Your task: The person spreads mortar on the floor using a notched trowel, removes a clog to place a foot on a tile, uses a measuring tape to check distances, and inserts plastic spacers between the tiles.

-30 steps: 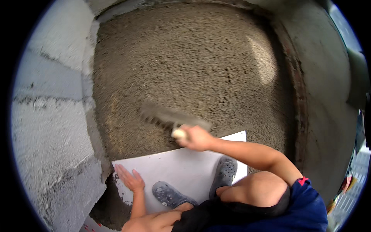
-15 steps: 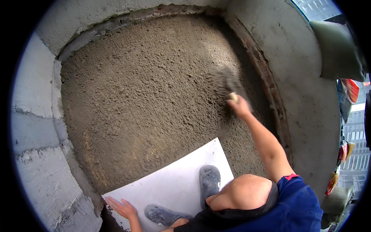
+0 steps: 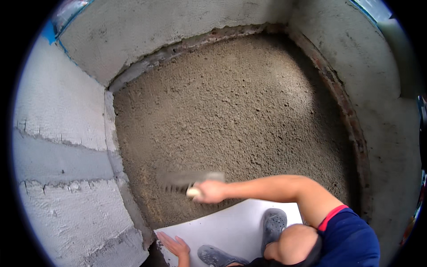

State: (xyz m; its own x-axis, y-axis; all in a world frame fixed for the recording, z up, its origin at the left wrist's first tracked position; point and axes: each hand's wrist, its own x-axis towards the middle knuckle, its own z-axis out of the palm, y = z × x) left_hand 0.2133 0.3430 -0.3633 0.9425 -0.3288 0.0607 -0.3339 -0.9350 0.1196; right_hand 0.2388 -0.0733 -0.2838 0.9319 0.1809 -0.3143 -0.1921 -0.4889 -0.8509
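A flat rectangular trowel (image 3: 192, 178) with a pale handle is in my right hand (image 3: 211, 191), fingers wrapped round the grip. Its blade is smeared by motion, with tooth-like marks along the near edge. It is over the left near part of a rough, damp-looking grey-brown mortar bed (image 3: 231, 120); whether it touches is unclear. My left hand (image 3: 175, 244) lies flat, fingers spread, at the left corner of a white board (image 3: 227, 224). That board rests on the mortar's near side, and I squat on it in grey clogs (image 3: 274, 224).
Rough plastered walls bound the mortar: a pale left wall (image 3: 62, 155), a back wall (image 3: 191, 26) and a grey right wall (image 3: 378, 147). A ragged brick-coloured ledge (image 3: 340, 93) runs along the right wall's foot. Shadow covers the mortar's right side.
My right hand has swept the trowel from the right side of the mortar to the left, near the board. The view has shifted left. My left hand stays on the board's corner.
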